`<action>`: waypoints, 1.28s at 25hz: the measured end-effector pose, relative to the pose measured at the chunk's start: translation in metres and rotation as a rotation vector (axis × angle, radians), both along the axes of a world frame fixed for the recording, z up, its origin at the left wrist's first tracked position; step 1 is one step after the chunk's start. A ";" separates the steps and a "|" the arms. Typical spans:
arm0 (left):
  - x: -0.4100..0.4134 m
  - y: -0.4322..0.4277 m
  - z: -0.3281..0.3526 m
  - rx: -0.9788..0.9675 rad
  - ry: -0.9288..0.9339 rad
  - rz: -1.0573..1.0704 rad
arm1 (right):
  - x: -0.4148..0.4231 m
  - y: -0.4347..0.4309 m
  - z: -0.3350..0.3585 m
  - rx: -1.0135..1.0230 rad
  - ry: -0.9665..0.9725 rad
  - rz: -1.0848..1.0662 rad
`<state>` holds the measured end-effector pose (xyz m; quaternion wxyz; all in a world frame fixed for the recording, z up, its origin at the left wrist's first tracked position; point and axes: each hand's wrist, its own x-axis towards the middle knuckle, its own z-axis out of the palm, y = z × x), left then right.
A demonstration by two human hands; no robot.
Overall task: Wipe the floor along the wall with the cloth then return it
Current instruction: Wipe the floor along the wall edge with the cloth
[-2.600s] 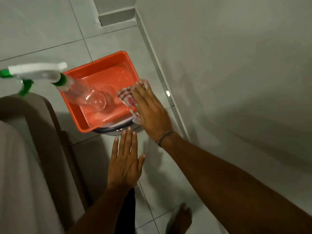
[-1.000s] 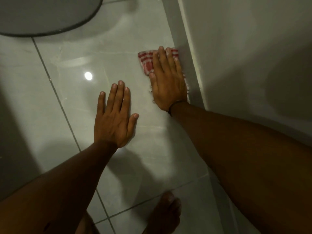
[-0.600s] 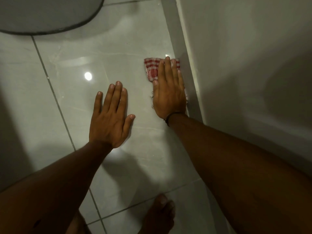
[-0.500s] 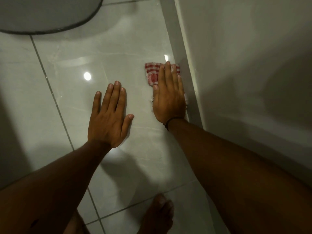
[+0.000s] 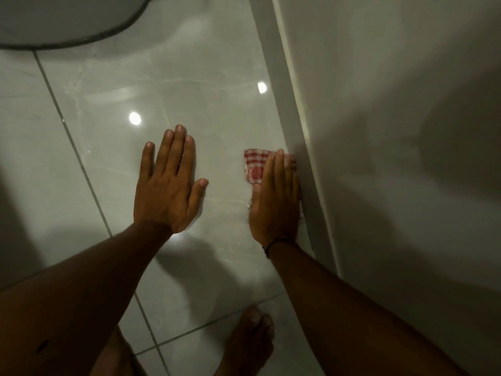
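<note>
A red and white checked cloth [image 5: 254, 164] lies flat on the glossy grey floor tile [image 5: 189, 85], right beside the grey skirting [image 5: 292, 126] at the foot of the wall [image 5: 393, 131]. My right hand [image 5: 275, 202] presses flat on the cloth and covers most of it; only the far left corner shows. My left hand [image 5: 168, 185] rests flat on the tile to the left, fingers spread, holding nothing.
A round grey base [image 5: 67, 20] of some object fills the top left corner. My bare foot [image 5: 249, 340] stands on the tile near the bottom edge. Grout lines cross the floor and two lamp reflections shine on it.
My right hand has slid the cloth along the skirting towards me. Earlier it took the cloth from the red tray, which is out of view now. My left hand stays planted.
</note>
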<state>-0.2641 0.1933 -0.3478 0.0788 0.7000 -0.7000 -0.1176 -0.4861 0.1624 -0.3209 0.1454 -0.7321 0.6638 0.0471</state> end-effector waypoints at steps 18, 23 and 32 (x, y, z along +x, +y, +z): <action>-0.001 0.002 0.003 0.012 0.005 -0.012 | -0.113 0.195 0.012 0.021 0.055 -0.043; -0.001 0.003 0.003 0.031 -0.012 -0.008 | -0.112 0.188 0.001 -0.045 0.157 -0.002; 0.000 0.002 0.002 0.021 -0.042 -0.009 | -0.003 -0.015 0.011 0.003 -0.025 0.123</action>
